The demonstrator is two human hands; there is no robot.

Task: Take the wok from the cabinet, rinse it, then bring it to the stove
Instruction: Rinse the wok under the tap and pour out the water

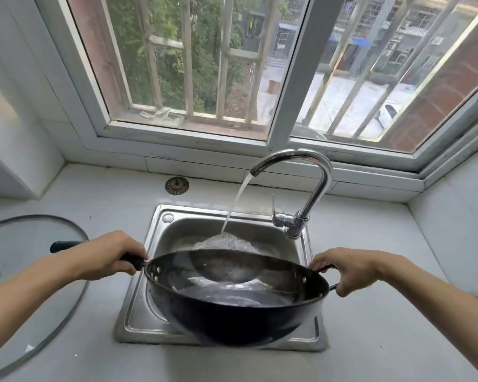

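Here our left hand grips the long handle and our right hand the loop handle, holding the wok over the sink, tilted, probably to swirl the faucet water.

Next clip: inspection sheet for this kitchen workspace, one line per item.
Surface: pale counter around a steel sink.
Job's things: wok held tilted over the sink, water inside; tap running.
Clutter: glass lid on the counter at left; strainer behind the sink.
Grips: left hand holds the long handle; right hand holds the loop handle.
Cables: nothing seen.
Surroundings: barred window, trees and street outside.
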